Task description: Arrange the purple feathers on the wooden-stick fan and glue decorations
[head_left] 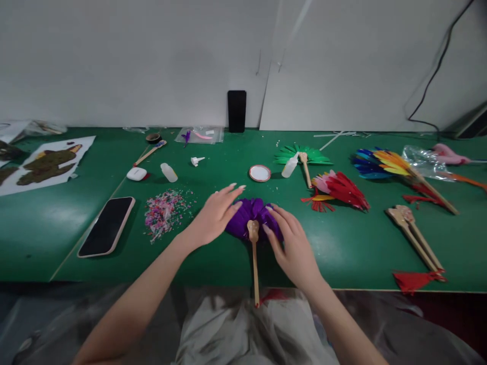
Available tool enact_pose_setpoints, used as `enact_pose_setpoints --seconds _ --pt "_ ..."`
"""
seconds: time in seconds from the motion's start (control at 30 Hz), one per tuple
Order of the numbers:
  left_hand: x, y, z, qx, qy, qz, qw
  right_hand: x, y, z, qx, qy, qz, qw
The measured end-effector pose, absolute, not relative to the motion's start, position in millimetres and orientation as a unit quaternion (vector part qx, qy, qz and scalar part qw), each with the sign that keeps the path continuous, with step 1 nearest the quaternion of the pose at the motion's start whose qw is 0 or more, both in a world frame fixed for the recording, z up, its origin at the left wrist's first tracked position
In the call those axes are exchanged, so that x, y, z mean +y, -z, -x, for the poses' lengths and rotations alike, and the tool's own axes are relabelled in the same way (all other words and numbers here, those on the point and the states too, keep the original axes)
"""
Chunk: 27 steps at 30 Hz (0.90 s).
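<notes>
A purple feather-like fan [243,219] with a wooden handle [255,268] lies at the table's front edge, the handle reaching over it toward me. My left hand [215,217] rests against the fan's left side, fingers stretched out and thumb touching the purple pieces. On the right side, my right hand [294,246] lies over the purple pieces with its fingers apart. Its lower fingers are partly hidden. Just beyond the fan is a round white lid or dish [259,173] with a reddish rim. Behind my right hand, a small glue bottle [290,166] leans against a green fan [317,156].
Left on the green table [213,263] are a phone [107,226], a pile of coloured confetti [163,213], a small bottle [169,173] and a white case [137,174]. To the right lie a red fan [344,188], a multicoloured fan [388,162] and wooden handles [413,235].
</notes>
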State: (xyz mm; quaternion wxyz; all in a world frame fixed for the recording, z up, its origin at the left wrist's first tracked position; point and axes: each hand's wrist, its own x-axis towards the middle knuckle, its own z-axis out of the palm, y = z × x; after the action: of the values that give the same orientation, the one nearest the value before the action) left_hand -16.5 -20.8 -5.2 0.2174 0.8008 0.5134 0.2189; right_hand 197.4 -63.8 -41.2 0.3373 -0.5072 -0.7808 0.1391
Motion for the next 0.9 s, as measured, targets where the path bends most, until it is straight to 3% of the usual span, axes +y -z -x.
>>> enact_pose_setpoints --seconds 0.13,0.3,0.57,0.9 --pt "3 32 4 0.404 -0.103 -0.895 0.16 -21 35 -203 -0.769 -0.168 0.496 0.367" --pt "4 44 4 0.406 -0.072 -0.904 0.112 34 40 -204 -0.718 -0.208 0.518 0.416" --pt "34 22 20 0.563 -0.178 -0.805 0.058 57 57 -219 -0.565 -0.268 0.551 0.552" --pt "83 -15 11 0.651 -0.024 -0.757 0.051 63 63 -221 -0.547 -0.348 0.532 0.544"
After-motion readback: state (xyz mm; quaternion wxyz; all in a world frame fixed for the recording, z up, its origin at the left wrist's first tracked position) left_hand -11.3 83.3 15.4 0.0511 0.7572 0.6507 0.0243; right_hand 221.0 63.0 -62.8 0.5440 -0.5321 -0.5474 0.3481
